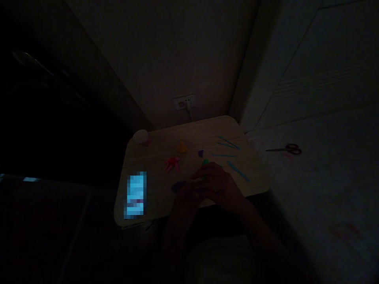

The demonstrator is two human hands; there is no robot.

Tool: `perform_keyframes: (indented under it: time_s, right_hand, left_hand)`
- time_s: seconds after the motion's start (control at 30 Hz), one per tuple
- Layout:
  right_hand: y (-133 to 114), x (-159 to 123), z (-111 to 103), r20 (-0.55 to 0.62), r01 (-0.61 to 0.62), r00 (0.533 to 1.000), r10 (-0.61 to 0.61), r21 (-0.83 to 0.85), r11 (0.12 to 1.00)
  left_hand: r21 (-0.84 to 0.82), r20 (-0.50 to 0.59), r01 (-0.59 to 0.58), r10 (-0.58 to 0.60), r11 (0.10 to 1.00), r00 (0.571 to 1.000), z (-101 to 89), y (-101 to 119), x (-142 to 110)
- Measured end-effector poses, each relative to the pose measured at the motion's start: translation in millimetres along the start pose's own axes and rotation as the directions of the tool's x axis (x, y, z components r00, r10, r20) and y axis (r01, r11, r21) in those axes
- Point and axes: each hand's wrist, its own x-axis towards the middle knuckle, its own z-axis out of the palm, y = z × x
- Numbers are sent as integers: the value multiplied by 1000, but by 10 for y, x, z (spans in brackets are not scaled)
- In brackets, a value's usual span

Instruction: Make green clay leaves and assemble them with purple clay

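The scene is very dark. Both hands meet at the near edge of a small wooden table [160,157]. My right hand [219,185] is curled, fingers together, over a small green piece [205,162]. My left hand [185,197] lies beside it, next to a purple lump [178,186]; its fingers are too dark to read. A pink hand-shaped piece [171,163], an orange cone [181,147] and a small purple bit [200,153] lie further back.
A lit phone screen [135,195] rests at the table's near left. A pink lidded tub [142,138] stands at the back left. Several thin teal sticks [232,157] lie on the right. Scissors [288,149] lie on the pale surface to the right. A wall socket [184,103] is behind.
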Motion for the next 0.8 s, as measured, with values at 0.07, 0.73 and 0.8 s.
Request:
perform_keyframes:
  time_s: [0.07,0.73,0.8]
  right_hand:
    - [-4,-5,25,41,-16,999,16,17,1000]
    - [105,-71,-7,127,-24,991,48,-187,982]
    - [130,-73,4,99,-14,995,34,-202,979]
  left_hand:
    - [41,11,-12,11,999,1000,14,21,12]
    - [-123,-17,76,-79,990,997,-14,9,30]
    - [-132,0,78,-79,988,997,-24,-27,42]
